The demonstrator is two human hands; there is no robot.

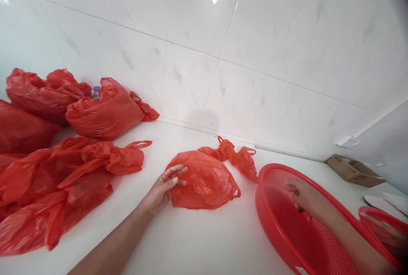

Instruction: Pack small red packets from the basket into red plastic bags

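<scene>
A thin red plastic bag (pixel 204 181) lies spread on the white table in front of me, with its mouth facing left. My left hand (pixel 167 185) is at that mouth, thumb and fingers closed on the bag's edge. To the right, a large red plastic basket (pixel 266 209) with perforated sides stands on the table. My right hand (pixel 301 198) reaches over its rim into the inside. Its fingers look curled but are smeared by motion, so whether they hold anything is unclear. Just behind the spread bag lie crumpled red bags (pixel 244 162).
Several filled red bags (pixel 105 113) crowd the left side, with a blue-capped bottle (pixel 96 92) behind them. At far right, a second red basket (pixel 366 211) holds what looks like another hand, blurred. A cardboard box (pixel 353 171) rests by the tiled wall (pixel 191 62).
</scene>
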